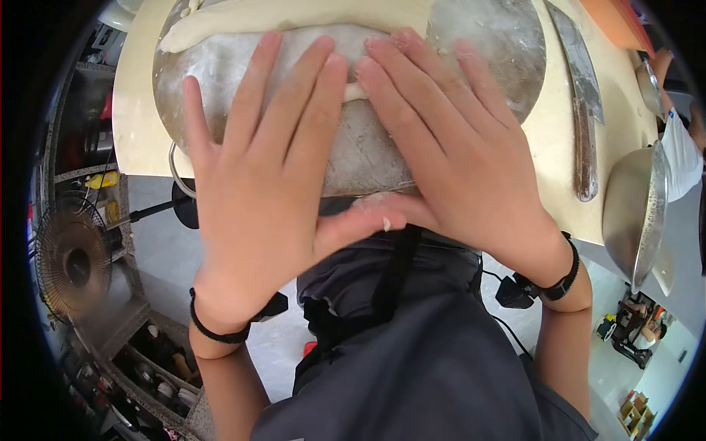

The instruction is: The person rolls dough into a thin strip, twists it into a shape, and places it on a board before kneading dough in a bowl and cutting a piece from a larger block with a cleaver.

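Observation:
My left hand [257, 162] lies flat with fingers spread over a floured round board [360, 151]. Beside it my right hand [456, 147] is also stretched out, palm down, and the two thumbs meet or overlap near the board's front edge. Between the index fingers shows a short piece of pale dough [354, 92]; the rest of it is hidden under the fingers. Beyond the fingertips a long, thick roll of dough [294, 16] lies across the back of the board. A bit of dough sticks to my left thumb.
A cleaver [585, 140] with a wooden handle lies right of the board. Further right stands a metal bowl [636, 213], with an orange container [614, 22] behind. A fan [76, 264] is at the left. Part of another person [682, 158] shows at the right edge.

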The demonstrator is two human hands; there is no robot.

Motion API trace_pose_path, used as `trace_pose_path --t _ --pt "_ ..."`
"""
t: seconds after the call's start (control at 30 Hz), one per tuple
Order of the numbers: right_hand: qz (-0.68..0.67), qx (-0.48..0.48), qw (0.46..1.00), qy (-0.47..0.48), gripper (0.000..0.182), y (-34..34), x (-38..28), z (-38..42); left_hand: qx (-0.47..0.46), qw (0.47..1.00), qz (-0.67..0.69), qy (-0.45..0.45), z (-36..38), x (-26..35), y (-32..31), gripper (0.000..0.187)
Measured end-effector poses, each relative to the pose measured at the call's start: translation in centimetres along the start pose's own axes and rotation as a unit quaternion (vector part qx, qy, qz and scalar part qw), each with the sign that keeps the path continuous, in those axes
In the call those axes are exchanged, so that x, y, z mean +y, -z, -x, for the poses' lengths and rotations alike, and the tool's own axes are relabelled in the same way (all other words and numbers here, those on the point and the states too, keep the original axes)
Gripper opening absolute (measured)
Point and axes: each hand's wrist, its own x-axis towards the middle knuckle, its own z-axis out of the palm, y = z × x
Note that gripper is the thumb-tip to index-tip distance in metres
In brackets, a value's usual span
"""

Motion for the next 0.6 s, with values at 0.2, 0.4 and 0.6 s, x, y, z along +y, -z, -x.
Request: trace_pose_path --t 0.2,0.4,0.6 --pt "-0.008 -0.041 0.999 0.034 0.093 1.4 -0.6 3.7 -0.036 0.998 0.042 -0.010 3.9 0.4 0.3 0.125" --pt "-0.062 -0.040 0.997 -0.007 0.090 1.8 -0.9 2.1 -0.002 0.999 0.054 0.006 2.9 0.2 -0.4 0.123" --pt "-0.033 -0.069 0.996 0.033 0.089 2.9 -0.1 2.7 -0.016 0.997 0.072 -0.010 3.9 -0.5 0.0 0.113"
